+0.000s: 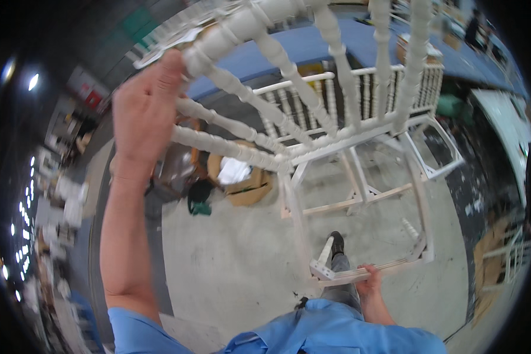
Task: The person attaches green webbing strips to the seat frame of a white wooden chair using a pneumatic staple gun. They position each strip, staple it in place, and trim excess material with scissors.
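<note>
White spindle-back chair frame [343, 138], mostly right of the cardboard carton [251, 193], looks light and stiff, spindles [382, 41] breakable, best held by rails: left hand [141, 115] clamps its fingers around top rail [233, 32], right hand [369, 286] curls its fingers onto seat rail [351, 275].

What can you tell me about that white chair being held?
The chair is whitish, seemingly wood, its back filled with turned spindles, its seat an open frame. It's held before the person, left hand on the back's upper left corner, right hand on the near seat rail. Floor contact is unclear.
</note>
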{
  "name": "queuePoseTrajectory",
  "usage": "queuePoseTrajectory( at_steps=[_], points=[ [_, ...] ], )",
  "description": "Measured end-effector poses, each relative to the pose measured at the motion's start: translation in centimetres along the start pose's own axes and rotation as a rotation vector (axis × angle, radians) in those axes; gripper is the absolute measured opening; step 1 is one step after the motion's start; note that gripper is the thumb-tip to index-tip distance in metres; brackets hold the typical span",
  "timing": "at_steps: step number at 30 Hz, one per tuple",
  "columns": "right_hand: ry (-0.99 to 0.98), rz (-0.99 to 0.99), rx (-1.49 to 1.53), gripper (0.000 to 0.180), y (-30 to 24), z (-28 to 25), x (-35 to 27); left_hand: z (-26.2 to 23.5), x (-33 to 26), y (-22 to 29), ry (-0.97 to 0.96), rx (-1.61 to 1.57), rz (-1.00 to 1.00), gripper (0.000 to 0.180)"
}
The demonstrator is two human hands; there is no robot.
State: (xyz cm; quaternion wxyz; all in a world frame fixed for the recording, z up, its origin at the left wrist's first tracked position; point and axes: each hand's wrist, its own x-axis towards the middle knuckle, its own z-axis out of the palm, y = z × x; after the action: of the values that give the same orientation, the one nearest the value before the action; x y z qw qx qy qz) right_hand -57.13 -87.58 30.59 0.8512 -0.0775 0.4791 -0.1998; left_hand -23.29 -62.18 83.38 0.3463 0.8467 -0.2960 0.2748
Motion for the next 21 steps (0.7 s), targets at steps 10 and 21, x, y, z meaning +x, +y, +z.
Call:
queuePoseTrajectory(
  at_steps=[10, 21],
  points=[
    [-0.641, -0.438, -0.220, 0.034, -1.1, 13.8, -20.6, -42.0, -29.5, -2.8, 0.943, -0.197, -0.190, 0.059],
    [-1.061, -0.465, -0.824, 0.047, 18.5, 31.4, -20.5, -39.8, -61.1, -4.6, 1.593, 0.417, -0.647, 0.071]
  ],
)
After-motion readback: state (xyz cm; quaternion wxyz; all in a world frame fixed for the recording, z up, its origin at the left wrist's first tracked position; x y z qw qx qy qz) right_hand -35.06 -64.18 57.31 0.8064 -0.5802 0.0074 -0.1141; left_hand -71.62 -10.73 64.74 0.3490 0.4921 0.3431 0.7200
